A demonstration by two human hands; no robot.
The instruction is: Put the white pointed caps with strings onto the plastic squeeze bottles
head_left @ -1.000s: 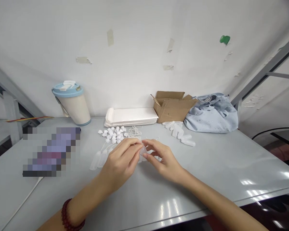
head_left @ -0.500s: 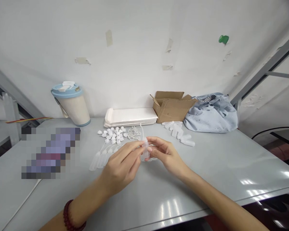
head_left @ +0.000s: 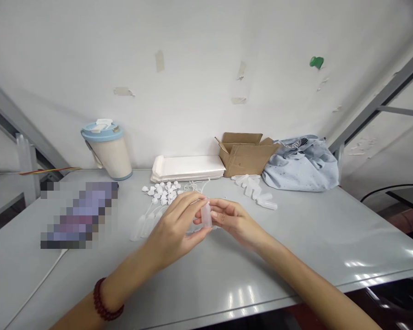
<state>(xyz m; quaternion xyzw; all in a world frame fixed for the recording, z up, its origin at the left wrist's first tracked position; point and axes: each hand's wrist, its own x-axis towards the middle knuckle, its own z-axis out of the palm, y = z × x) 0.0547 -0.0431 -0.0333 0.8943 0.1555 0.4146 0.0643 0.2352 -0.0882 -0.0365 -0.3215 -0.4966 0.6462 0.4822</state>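
Both hands, left hand (head_left: 174, 233) & right hand (head_left: 236, 221), pinch one small clear plastic bottle (head_left: 206, 214) above the surface (head_left: 296, 238); best kept upright w/ light grip.

Small clear bottle (head_left: 206, 214) now upright, lifted between both hands' fingers (head_left: 192, 201).

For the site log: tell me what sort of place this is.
Probably a small hand-assembly workbench: loose small white plastic caps, a row of small clear plastic bottles and an open brown cardboard box lie on a grey metal table.
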